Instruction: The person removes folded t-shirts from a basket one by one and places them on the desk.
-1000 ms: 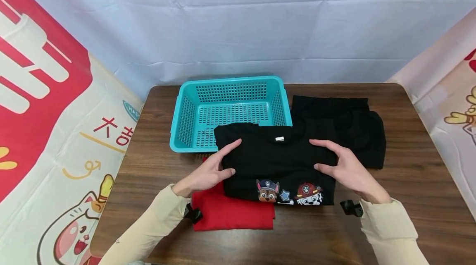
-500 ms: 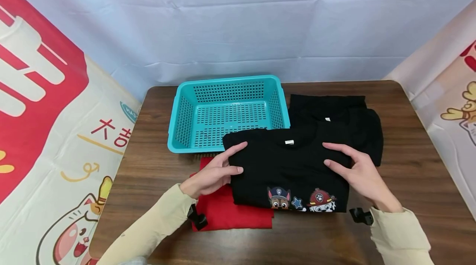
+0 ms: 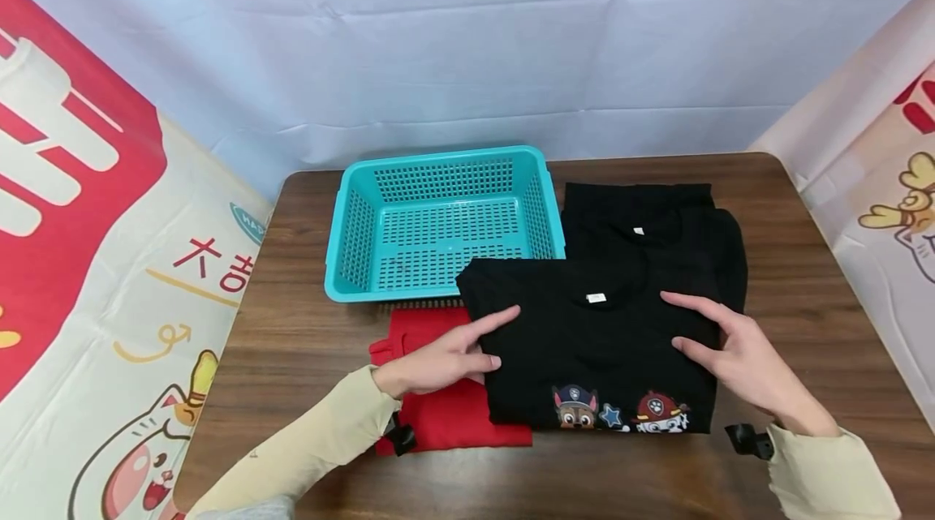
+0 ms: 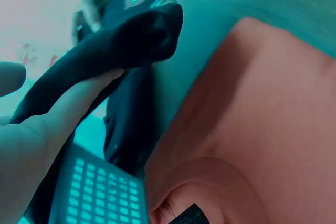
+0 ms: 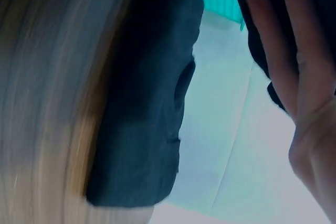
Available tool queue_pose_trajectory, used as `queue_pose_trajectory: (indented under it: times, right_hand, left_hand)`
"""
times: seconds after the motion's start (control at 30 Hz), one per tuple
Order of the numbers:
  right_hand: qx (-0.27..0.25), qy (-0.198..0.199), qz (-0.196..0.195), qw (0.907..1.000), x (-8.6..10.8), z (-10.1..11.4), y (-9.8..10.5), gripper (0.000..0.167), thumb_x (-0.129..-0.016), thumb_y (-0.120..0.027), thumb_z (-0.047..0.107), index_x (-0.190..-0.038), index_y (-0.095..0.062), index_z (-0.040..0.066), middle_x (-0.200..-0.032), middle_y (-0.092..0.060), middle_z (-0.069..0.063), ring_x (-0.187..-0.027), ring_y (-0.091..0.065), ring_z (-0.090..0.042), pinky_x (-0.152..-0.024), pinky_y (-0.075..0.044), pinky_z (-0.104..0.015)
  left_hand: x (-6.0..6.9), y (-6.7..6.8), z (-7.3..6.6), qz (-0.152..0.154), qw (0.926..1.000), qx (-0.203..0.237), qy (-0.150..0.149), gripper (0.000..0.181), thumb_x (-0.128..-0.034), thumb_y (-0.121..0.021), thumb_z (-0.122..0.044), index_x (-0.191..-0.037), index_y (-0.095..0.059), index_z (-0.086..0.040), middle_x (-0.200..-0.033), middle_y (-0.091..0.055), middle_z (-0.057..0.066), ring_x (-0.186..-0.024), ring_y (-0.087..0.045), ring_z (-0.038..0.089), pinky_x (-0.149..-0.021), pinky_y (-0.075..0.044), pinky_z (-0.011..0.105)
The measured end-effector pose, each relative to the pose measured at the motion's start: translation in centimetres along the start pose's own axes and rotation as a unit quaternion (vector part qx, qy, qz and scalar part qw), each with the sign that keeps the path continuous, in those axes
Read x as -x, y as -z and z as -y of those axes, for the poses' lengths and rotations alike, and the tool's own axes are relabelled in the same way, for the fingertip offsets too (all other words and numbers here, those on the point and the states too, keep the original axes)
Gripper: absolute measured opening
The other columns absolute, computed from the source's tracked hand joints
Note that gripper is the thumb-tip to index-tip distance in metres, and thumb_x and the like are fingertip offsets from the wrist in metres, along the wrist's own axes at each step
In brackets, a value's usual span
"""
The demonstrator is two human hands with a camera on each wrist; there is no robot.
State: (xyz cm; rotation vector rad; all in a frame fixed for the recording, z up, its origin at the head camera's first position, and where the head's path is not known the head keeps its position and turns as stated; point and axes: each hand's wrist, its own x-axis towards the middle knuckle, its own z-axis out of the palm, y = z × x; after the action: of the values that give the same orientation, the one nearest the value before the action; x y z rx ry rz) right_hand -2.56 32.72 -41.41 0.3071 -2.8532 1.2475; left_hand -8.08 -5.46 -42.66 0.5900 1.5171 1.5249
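A folded black T-shirt (image 3: pixel 570 341) with cartoon dogs printed along its lower front is held raised above the table. My left hand (image 3: pixel 445 359) grips its left side, thumb and forefinger on top; the left wrist view shows fingers (image 4: pixel 79 98) beneath the cloth. At the right side, my right hand (image 3: pixel 752 366) holds it likewise, with fingers (image 5: pixel 270 45) running under it in the right wrist view. A folded red T-shirt (image 3: pixel 467 423) lies below my left hand, partly covered. Behind my right hand lies more folded black clothing (image 3: pixel 628 199), a white neck label showing.
An open turquoise basket (image 3: pixel 438 156) stands at the back of the wooden table (image 3: pixel 292 293), its front right corner hidden by the held shirt. Pale cloth (image 3: pixel 467 49) hangs behind the table, and printed curtains (image 3: pixel 219 309) flank it.
Both hands have carried the black T-shirt rightward and slightly toward the body. More of the red T-shirt shows, and the neck label on the black clothing behind has come into view.
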Motion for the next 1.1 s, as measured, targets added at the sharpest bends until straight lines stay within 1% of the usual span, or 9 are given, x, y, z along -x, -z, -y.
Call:
queue_pose_trajectory:
  times: [0.07, 0.13, 0.27, 0.4, 0.53, 0.63, 0.67, 0.83, 1.1]
  right_hand:
    - [0.004, 0.009, -0.007, 0.9999, 0.4, -0.3, 0.2, 0.058, -0.081, -0.072, -0.002, -0.134, -0.057, 0.016, -0.105, -0.053, 0.024, -0.037, -0.021, 0.004, -0.04, -0.027, -0.018]
    - [0.006, 0.01, -0.017, 0.9998, 0.8, -0.6, 0.4, 0.059, -0.079, -0.073, -0.004, -0.132, -0.058, 0.016, -0.11, -0.053, 0.024, -0.038, -0.022, 0.002, -0.04, -0.027, -0.017]
    - [0.005, 0.0, -0.037, 0.9993, 1.5, -0.9, 0.7, 0.058, -0.077, -0.074, -0.005, -0.13, -0.06, 0.016, -0.103, -0.055, 0.02, -0.041, -0.027, -0.001, -0.042, -0.027, -0.018]
    - [0.008, -0.016, -0.046, 0.9988, 2.3, -1.2, 0.9, 0.057, -0.077, -0.075, -0.004, -0.129, -0.061, 0.015, -0.084, -0.051, 0.015, -0.042, -0.03, -0.003, -0.043, -0.028, -0.018]
    - [0.015, -0.033, -0.045, 0.9983, 3.1, -1.6, 1.4, 0.058, -0.078, -0.075, -0.003, -0.131, -0.06, 0.015, -0.069, -0.04, 0.012, -0.04, -0.031, -0.004, -0.041, -0.028, -0.018]
    - [0.017, -0.041, -0.041, 0.9982, 3.6, -2.2, 1.7, 0.058, -0.079, -0.075, -0.002, -0.132, -0.059, 0.015, -0.066, -0.038, 0.012, -0.04, -0.03, -0.004, -0.041, -0.028, -0.018]
    - [0.017, -0.041, -0.039, 0.9982, 3.8, -2.3, 1.8, 0.058, -0.079, -0.074, -0.003, -0.132, -0.059, 0.015, -0.066, -0.038, 0.012, -0.04, -0.029, -0.003, -0.041, -0.027, -0.018]
    - [0.023, -0.043, -0.033, 0.9983, 4.5, -3.1, 2.1, 0.059, -0.078, -0.074, -0.005, -0.133, -0.058, 0.014, -0.07, -0.038, 0.012, -0.037, -0.025, 0.001, -0.04, -0.026, -0.017]
    - [0.031, -0.05, -0.046, 0.9972, 5.6, -4.3, 2.2, 0.058, -0.077, -0.074, -0.006, -0.13, -0.06, 0.014, -0.107, -0.051, 0.028, -0.045, -0.025, 0.007, -0.05, -0.027, -0.017]
  left_hand:
    - [-0.3, -0.5, 0.1, 0.006, 0.9972, -0.074, 0.008, 0.069, -0.0976, -0.049, -0.008, -0.155, -0.017, -0.028, -0.072, -0.055, 0.002, -0.06, -0.05, 0.005, -0.079, -0.054, 0.027]
    - [-0.6, -1.0, 0.1, 0.004, 0.9916, -0.128, 0.015, 0.07, -0.0973, -0.051, -0.011, -0.155, -0.017, -0.029, -0.056, -0.034, 0.0, -0.047, -0.032, 0.008, -0.067, -0.047, 0.025]
    - [-1.6, -1.8, 0.2, 0.005, 0.989, -0.147, 0.013, 0.071, -0.0963, -0.054, -0.014, -0.155, -0.018, -0.027, -0.097, -0.056, -0.001, -0.048, -0.032, 0.008, -0.06, -0.04, 0.021]
    - [-2.5, -2.4, 0.2, 0.016, 0.9853, -0.17, 0.007, 0.072, -0.0962, -0.055, -0.016, -0.156, -0.016, -0.024, -0.15, -0.03, -0.003, -0.049, -0.036, 0.007, -0.059, -0.038, 0.018]
    - [-3.0, -3.1, 0.2, 0.041, 0.9787, -0.201, -0.001, 0.074, -0.0966, -0.054, -0.016, -0.156, -0.011, -0.022, -0.155, -0.024, -0.002, -0.087, -0.05, 0.001, -0.076, -0.044, 0.016]
    - [-3.4, -3.7, 0.4, 0.059, 0.9738, -0.219, -0.005, 0.075, -0.0963, -0.054, -0.017, -0.156, -0.01, -0.022, -0.158, -0.02, -0.003, -0.129, -0.033, 0.004, -0.097, -0.042, 0.017]
    - [-3.6, -3.9, 0.6, 0.063, 0.9737, -0.219, -0.005, 0.075, -0.0962, -0.054, -0.017, -0.156, -0.01, -0.022, -0.158, -0.019, -0.003, -0.136, -0.025, 0.006, -0.102, -0.039, 0.019]
    - [-4.5, -4.9, 1.3, 0.072, 0.9802, -0.184, 0.012, 0.074, -0.0954, -0.055, -0.017, -0.156, -0.013, -0.023, -0.158, -0.021, -0.002, -0.141, -0.023, 0.008, -0.106, -0.038, 0.021]
    - [-5.7, -6.1, 1.7, 0.084, 0.9908, -0.068, 0.082, 0.071, -0.096, -0.054, -0.015, -0.155, -0.017, -0.031, -0.155, -0.023, -0.008, -0.132, -0.04, 0.013, -0.093, -0.048, 0.019]
